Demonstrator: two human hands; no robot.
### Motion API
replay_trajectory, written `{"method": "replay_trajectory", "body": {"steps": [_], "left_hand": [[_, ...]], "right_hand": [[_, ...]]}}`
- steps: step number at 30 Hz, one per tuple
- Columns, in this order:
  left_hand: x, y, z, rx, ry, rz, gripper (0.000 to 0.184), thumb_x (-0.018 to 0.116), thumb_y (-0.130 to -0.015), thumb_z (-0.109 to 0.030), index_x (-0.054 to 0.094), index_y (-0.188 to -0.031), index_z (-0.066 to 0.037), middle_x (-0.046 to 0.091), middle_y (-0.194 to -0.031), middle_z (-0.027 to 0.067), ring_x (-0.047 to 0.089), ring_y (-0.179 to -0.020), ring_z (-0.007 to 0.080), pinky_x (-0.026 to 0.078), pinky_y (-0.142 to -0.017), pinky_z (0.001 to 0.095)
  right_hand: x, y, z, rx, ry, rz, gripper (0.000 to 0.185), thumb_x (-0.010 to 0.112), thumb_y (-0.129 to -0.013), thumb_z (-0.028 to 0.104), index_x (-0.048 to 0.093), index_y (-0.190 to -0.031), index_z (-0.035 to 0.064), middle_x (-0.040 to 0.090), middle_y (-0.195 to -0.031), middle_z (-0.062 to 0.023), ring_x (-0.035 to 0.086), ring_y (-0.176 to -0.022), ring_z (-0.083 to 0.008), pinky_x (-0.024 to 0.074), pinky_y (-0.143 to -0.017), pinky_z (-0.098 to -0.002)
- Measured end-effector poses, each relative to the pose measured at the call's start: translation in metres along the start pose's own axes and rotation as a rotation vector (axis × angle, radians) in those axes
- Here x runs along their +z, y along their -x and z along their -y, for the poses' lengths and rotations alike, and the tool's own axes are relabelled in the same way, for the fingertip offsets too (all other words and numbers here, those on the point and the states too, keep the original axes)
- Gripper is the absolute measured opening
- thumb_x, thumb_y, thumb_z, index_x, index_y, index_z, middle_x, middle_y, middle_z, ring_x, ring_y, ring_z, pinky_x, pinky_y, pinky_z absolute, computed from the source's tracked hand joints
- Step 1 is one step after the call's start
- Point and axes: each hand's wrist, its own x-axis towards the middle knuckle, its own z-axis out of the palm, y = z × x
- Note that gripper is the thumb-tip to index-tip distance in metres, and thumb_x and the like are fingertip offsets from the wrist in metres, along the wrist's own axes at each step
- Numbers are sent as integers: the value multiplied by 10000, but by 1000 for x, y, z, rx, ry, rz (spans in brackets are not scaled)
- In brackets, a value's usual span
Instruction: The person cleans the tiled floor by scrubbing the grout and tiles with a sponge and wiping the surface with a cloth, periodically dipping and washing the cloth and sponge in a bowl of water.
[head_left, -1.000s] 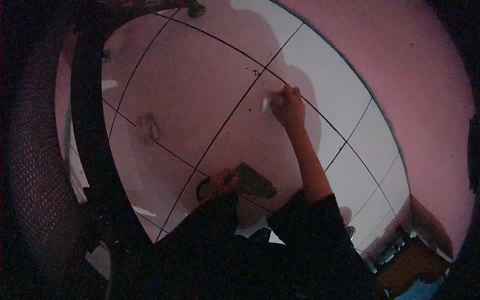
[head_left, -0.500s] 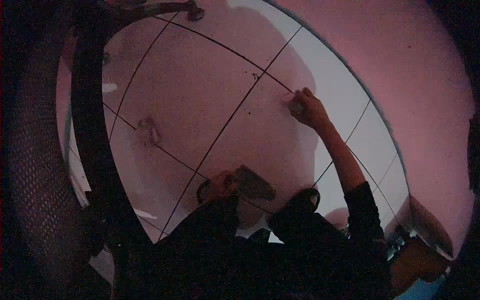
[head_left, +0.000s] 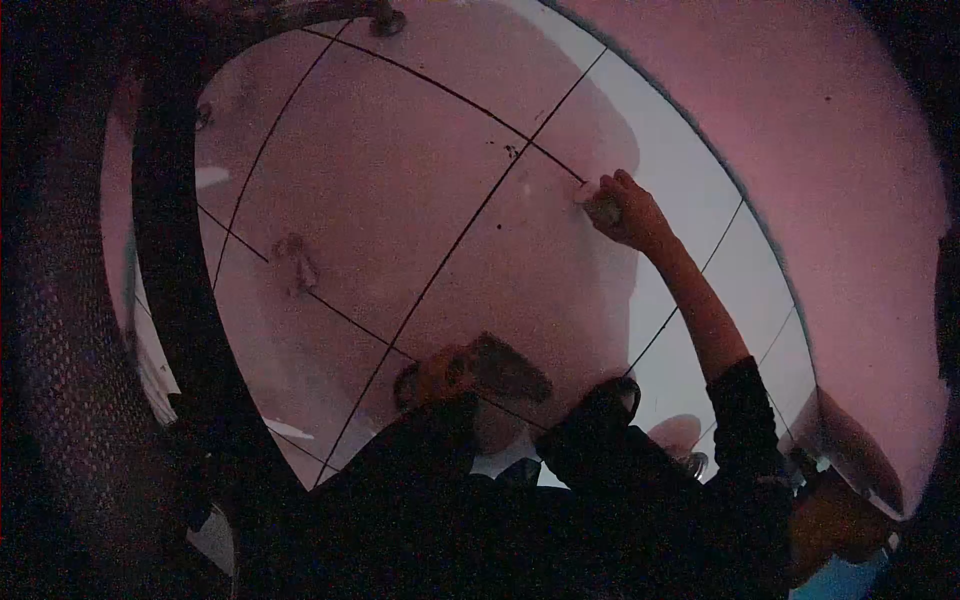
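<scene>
My right hand [head_left: 625, 213] reaches out over the tiled floor [head_left: 400, 180], its fingers curled together. At its fingertips is a small pale thing [head_left: 585, 194], too dim to name; it is at or just above the floor. Near my knees, what looks like my left hand [head_left: 442, 372] is closed around a dark, flat, oblong object [head_left: 510, 368]. Poor light hides that object's kind. My dark-clothed legs [head_left: 400, 440] lie beneath, and a dark rounded shoe tip [head_left: 630, 395] shows beside them.
A dark curved bar [head_left: 175, 240] with a round foot [head_left: 388, 22] runs down the left. Beyond it is a mesh surface [head_left: 70, 330]. A pinkish blob [head_left: 296, 262] and dark specks [head_left: 512, 150] mark the tiles. A pink surface [head_left: 850, 200] borders the right.
My right hand and forearm have shifted slightly to the right, with the fingers still curled. The left hand and its dark object stay nearly where they were.
</scene>
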Motion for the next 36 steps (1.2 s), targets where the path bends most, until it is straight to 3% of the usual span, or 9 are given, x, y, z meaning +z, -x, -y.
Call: {"method": "replay_trajectory", "body": {"steps": [3,5,15,17,20,27,29,33,36], "left_hand": [[3,-4,3,27,-60,-34,345,684,-786,-221,552,-1071,-78,603,-895,114,615,-756,235,499,-657,351],[10,-11,27,384,18,-109,303,680,-770,-207,566,-1018,-75,599,-835,119,602,-681,236,488,-607,353],[1,1,20,-54,132,166,344,683,-804,-252,557,-1063,-65,630,-906,99,634,-753,208,508,-646,358],[-3,3,-6,-167,469,61,406,708,-781,-289,549,-1080,-66,623,-954,117,635,-777,240,510,-687,381],[14,-1,51,-98,514,145,411,723,-759,-278,561,-1068,-62,618,-976,124,633,-784,260,509,-709,376],[-8,-2,-4,-210,342,155,333,559,-881,-311,549,-1116,-74,597,-904,63,568,-750,193,480,-658,325],[4,-7,27,214,68,-3,357,689,-781,-254,578,-1052,-49,616,-934,120,621,-748,242,504,-653,371],[14,2,46,289,414,-52,334,676,-797,-228,571,-1063,-54,607,-897,116,601,-707,213,493,-626,351],[-4,-6,8,234,10,-25,315,673,-804,-194,562,-1068,-62,594,-879,114,577,-671,204,476,-596,347]], "right_hand": [[-5,-22,24,98,-108,122,563,767,-697,229,472,-1148,65,515,-1061,-160,591,-957,-338,528,-781,-419],[4,-46,38,-16,-112,0,523,750,-716,215,468,-1135,78,513,-1040,-146,592,-935,-336,527,-765,-425],[12,-19,5,-181,-94,-79,450,654,-794,300,484,-1144,74,507,-1035,-202,612,-868,-391,519,-751,-485],[0,7,-1,6,-112,66,440,673,-777,271,476,-1117,71,507,-1021,-202,611,-841,-402,533,-725,-469],[5,16,-11,2,-105,66,432,684,-768,259,470,-1093,73,510,-1003,-192,606,-822,-406,540,-693,-456],[26,-47,24,-120,-159,-121,431,676,-783,270,484,-1110,65,513,-1019,-200,606,-858,-406,535,-706,-458],[34,-61,26,-132,-110,-157,443,661,-798,292,491,-1138,64,518,-1044,-208,602,-885,-403,527,-732,-468],[7,-33,26,-37,-110,-16,514,762,-699,168,460,-1106,81,518,-1019,-135,584,-909,-327,539,-760,-417],[4,21,-18,14,-64,89,524,688,-759,314,479,-1168,61,505,-1156,-225,549,-1059,-396,514,-828,-460]]}}
